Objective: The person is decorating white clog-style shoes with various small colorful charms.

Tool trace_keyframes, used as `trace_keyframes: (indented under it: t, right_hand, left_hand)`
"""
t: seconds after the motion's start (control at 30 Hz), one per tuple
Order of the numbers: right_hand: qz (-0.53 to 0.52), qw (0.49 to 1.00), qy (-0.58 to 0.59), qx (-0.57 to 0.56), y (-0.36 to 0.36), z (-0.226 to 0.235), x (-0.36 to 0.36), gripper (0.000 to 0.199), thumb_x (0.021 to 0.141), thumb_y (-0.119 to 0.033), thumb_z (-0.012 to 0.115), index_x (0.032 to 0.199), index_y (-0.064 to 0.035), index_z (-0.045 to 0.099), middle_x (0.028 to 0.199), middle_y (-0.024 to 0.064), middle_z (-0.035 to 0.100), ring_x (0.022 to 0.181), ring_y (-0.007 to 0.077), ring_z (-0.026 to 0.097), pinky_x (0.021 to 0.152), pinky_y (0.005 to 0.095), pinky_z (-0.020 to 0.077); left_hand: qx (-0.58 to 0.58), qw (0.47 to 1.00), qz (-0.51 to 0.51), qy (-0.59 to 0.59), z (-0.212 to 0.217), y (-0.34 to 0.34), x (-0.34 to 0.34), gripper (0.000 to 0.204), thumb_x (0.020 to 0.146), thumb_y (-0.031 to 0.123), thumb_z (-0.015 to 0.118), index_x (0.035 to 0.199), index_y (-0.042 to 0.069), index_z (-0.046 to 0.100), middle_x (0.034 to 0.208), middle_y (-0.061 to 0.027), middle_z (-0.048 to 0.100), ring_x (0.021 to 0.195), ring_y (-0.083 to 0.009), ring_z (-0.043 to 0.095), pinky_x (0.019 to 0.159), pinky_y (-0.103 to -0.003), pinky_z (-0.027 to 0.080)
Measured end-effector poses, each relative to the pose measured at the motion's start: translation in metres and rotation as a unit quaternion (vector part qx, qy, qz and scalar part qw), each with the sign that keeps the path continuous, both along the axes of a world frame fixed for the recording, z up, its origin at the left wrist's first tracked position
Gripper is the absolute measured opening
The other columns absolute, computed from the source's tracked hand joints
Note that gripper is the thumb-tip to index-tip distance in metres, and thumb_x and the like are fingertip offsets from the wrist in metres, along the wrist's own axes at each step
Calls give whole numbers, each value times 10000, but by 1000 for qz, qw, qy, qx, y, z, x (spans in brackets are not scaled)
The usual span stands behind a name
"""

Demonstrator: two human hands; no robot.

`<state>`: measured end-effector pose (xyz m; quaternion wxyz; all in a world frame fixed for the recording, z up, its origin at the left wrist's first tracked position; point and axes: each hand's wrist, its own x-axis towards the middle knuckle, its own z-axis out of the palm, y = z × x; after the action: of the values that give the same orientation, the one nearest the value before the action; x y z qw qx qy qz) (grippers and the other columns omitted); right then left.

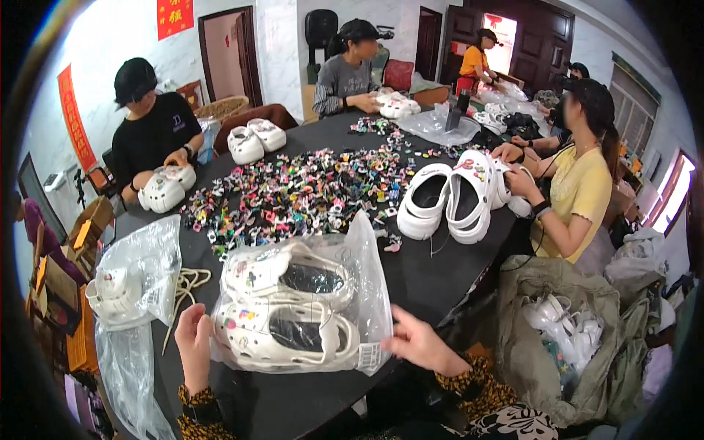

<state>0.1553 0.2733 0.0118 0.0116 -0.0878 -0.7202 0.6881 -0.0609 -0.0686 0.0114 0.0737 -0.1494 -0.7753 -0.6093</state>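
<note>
A clear plastic bag (370,293) with a pair of white clogs (253,334) in it is in front of me, over the near part of the black table. Small colourful charms dot the clogs. At the bag's left edge my left hand (195,345) is closed, its fingers curled against the plastic. My right hand (422,343) grips the lower right edge between thumb and fingers, beside a small printed label (369,356). Left of my left hand lies another bagged white clog pair (116,293), with a pale cord (189,282) next to it.
A wide heap of colourful shoe charms (308,191) covers the middle of the black table (433,275). White clogs (425,202) stand at right, more (257,139) at the back left. Several co-workers sit around, handling clogs. A large sack (528,293) of bagged shoes stands at my right.
</note>
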Motion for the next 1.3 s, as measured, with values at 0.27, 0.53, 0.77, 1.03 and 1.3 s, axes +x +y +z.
trace_keyframes:
  t: [0.27,0.53,0.77,1.03,1.3]
  right_hand:
    - [46,998,-49,9,-7,-12,11,210,894,-95,626,1066,22,601,898,32,648,760,79,600,665,226,494]
    - [12,998,-29,-56,-4,-19,12,158,914,-149,593,994,-14,613,765,0,634,573,35,539,494,194,447]
    - [34,990,-29,-133,-3,-17,19,170,931,-167,583,1015,-20,593,754,-8,619,562,30,530,489,184,447]
    - [29,987,-22,-159,-6,-18,23,195,970,-166,515,1023,7,588,768,10,610,580,63,550,533,204,459]
    - [38,988,-11,-151,-6,-13,23,234,991,-201,475,933,-1,581,723,11,595,570,69,562,525,203,453]
  left_hand:
    - [-114,966,-23,232,67,45,49,251,774,-37,566,1024,-30,584,1062,-147,601,935,-257,585,803,-335,459]
    - [-256,856,-241,379,89,105,108,314,678,20,716,969,31,602,995,-123,596,886,-297,576,755,-393,460]
    - [-272,795,-338,424,54,137,129,354,725,154,743,1021,22,599,1009,-114,574,871,-270,573,746,-374,448]
    - [-306,774,-360,421,35,151,136,369,773,234,722,1045,24,588,1059,-120,551,904,-267,549,754,-382,430]
    - [-304,785,-350,411,32,151,137,393,767,272,723,1044,31,583,1054,-122,548,906,-269,542,764,-388,421]
